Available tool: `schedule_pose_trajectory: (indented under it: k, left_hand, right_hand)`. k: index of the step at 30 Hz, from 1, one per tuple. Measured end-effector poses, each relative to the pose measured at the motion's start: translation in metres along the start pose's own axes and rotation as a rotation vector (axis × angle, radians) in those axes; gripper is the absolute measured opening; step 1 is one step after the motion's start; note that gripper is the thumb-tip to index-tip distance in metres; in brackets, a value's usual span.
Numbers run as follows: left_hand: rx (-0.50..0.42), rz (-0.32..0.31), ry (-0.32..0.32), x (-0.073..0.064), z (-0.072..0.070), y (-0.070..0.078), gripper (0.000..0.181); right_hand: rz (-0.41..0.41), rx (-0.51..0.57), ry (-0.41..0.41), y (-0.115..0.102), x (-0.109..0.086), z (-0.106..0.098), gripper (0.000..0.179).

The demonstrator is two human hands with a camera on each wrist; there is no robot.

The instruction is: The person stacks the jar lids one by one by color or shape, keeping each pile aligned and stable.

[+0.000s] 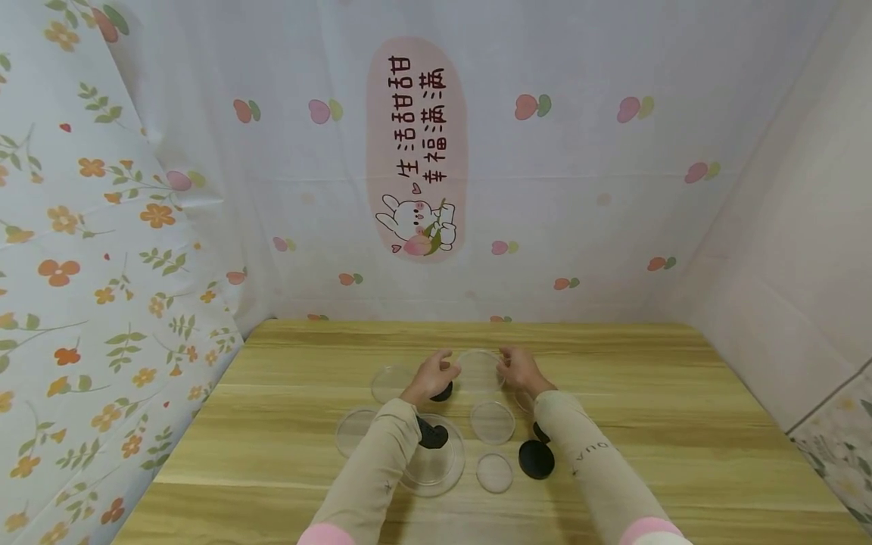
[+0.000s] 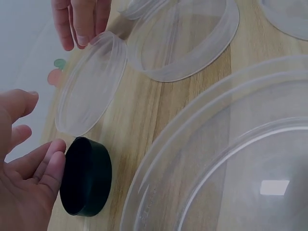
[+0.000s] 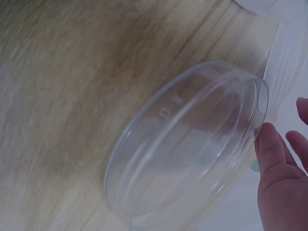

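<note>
The person's left hand (image 1: 434,376) and right hand (image 1: 521,369) both have loosely bent, parted fingers wrapped round nothing, and between them a clear round lid (image 1: 479,369) lies on the wooden table (image 1: 627,378). Its rim sits just beside the fingertips of the right hand, though whether they touch it cannot be told. A black round cap (image 1: 443,392) lies right by the left fingertips, and a smaller clear lid (image 1: 493,422) rests nearer the person.
</note>
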State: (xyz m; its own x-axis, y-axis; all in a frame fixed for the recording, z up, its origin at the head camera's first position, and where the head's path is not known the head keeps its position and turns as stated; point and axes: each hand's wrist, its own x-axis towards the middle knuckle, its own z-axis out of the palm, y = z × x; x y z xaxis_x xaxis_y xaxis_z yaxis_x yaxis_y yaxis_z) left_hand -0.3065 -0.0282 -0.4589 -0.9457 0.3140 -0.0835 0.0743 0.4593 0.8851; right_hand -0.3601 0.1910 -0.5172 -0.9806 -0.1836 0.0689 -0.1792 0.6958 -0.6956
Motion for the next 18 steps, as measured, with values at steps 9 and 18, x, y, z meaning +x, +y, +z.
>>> schedule_pose_trajectory:
  k: [9, 18]
  left_hand:
    - [0.055, -0.008, -0.025, 0.002, 0.001, 0.000, 0.047]
    - [0.106, 0.046, -0.048, 0.020, 0.009, -0.027, 0.050]
  right_hand:
    - [-0.025, -0.071, 0.004, 0.031, 0.019, 0.014, 0.041]
    - [-0.190, -0.107, 0.057, 0.120, 0.061, 0.047, 0.034]
